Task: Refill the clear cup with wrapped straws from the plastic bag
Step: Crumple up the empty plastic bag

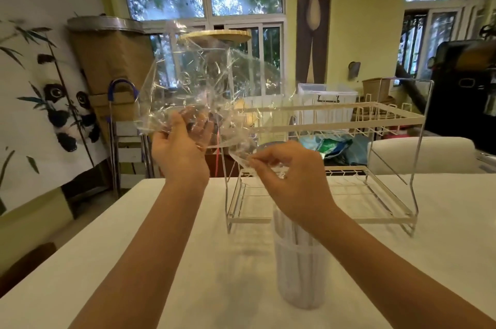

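Left hand (178,145) gripping crumpled clear plastic bag (204,92) raised above white table (161,261), right hand (290,173) pinching its lower edge, tall clear cup (299,275) of white wrapped straws (288,232) directly below right wrist

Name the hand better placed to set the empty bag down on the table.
Left. The left hand grips the bulk of the plastic bag, with bare table below it. The right hand only pinches a corner, directly above the clear cup of wrapped straws.

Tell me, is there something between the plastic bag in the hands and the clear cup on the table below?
Nothing separate blocks the way. The plastic bag is held up by the left hand and right hand. Only the right hand and forearm hang over the clear cup, hiding its mouth. The wire rack stands behind it.
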